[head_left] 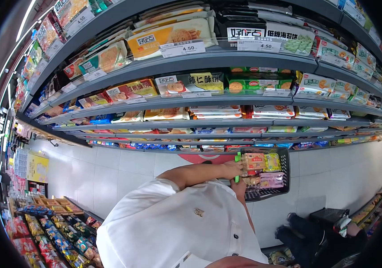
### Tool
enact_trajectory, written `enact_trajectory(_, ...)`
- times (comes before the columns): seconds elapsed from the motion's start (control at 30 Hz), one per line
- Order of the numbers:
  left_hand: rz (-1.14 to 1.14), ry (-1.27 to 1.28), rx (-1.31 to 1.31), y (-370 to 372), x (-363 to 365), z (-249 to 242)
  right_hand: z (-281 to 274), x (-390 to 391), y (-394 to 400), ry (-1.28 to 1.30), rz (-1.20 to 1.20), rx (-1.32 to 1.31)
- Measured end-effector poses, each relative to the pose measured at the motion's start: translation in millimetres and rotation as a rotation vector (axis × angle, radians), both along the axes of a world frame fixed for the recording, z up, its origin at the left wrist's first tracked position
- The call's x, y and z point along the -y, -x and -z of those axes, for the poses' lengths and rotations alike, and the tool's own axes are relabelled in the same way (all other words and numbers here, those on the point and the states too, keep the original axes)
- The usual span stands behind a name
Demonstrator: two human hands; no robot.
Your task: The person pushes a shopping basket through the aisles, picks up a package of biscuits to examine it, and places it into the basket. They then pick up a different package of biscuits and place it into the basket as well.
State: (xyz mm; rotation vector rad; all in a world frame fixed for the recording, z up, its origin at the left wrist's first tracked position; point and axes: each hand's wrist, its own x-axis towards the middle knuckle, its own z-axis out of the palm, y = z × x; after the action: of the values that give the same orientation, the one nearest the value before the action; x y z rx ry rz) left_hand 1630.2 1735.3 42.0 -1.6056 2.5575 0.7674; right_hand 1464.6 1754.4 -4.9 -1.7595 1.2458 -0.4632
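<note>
A dark shopping basket [267,194] with a green handle [237,166] hangs in front of my body above the floor. My left hand [233,170] is closed at the upper part of the green handle, beside the packs. Lower down, my right hand [238,184] is at the handle's lower end, its fingers mostly hidden. Inside the basket lie an orange-red pack [254,161], a yellow pack [272,162], a pink pack [271,180] and a brown pack [253,181].
Shelves [244,57] of packaged biscuits with price tags curve across the front. Another person [309,236] in dark clothes is at the lower right beside a black basket [329,216]. Snack displays [57,232] stand at the lower left, a yellow box [37,167] above them.
</note>
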Motion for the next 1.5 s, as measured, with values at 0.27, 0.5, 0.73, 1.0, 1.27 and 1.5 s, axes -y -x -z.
enact_trajectory(0.27,-0.002,0.018,0.054,9.0,4.7,15.1,-12.9,0.0,1.2,-0.107,0.012,0.026)
enact_trajectory(0.5,0.1,-0.027,0.075,6.5,13.7,7.7,-0.7,-0.6,2.4,-0.059,0.009,-0.023)
enact_trajectory(0.73,0.128,-0.035,0.137,6.4,15.7,-0.3,-6.6,-7.0,0.1,0.1,0.022,-0.102)
enact_trajectory(1.0,0.165,-0.031,0.015,-6.1,-6.7,39.0,6.5,-23.6,2.3,0.049,-0.052,-0.291)
enact_trajectory(1.27,0.151,-0.052,-0.183,-54.2,-51.5,26.5,-3.1,-70.8,-36.7,0.058,0.002,-0.338)
enact_trajectory(1.5,0.119,0.057,-0.237,-86.9,-97.8,21.4,-3.2,-115.2,-74.2,0.093,0.041,-0.396)
